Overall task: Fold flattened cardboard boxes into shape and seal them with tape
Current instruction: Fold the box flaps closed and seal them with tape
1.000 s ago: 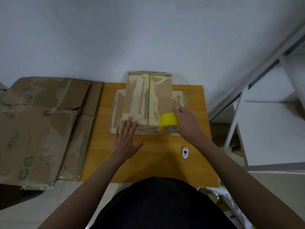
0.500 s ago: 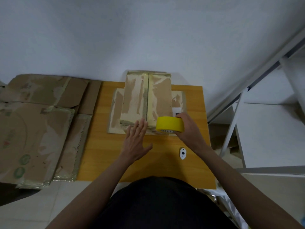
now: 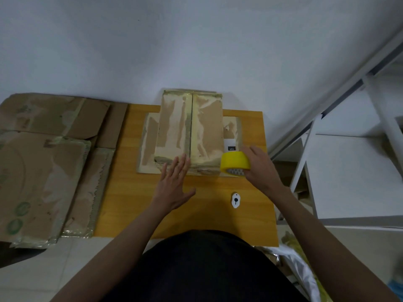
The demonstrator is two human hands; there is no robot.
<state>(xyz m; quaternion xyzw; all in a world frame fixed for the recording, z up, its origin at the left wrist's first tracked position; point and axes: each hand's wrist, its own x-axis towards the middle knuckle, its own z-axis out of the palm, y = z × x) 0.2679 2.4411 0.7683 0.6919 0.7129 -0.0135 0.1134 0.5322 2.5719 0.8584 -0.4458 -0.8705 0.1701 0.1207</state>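
I stand at a small orange wooden table (image 3: 130,203) against a white wall, with flattened cardboard sheets (image 3: 41,171) lying past its left edge. A small white cutter (image 3: 235,200) lies near the front right. My left hand (image 3: 174,188), fingers straight, presses flat on the near end of the folded cardboard box (image 3: 189,129) at the table's back edge. My right hand (image 3: 259,166) grips a yellow tape roll (image 3: 235,163) at the box's near right corner.
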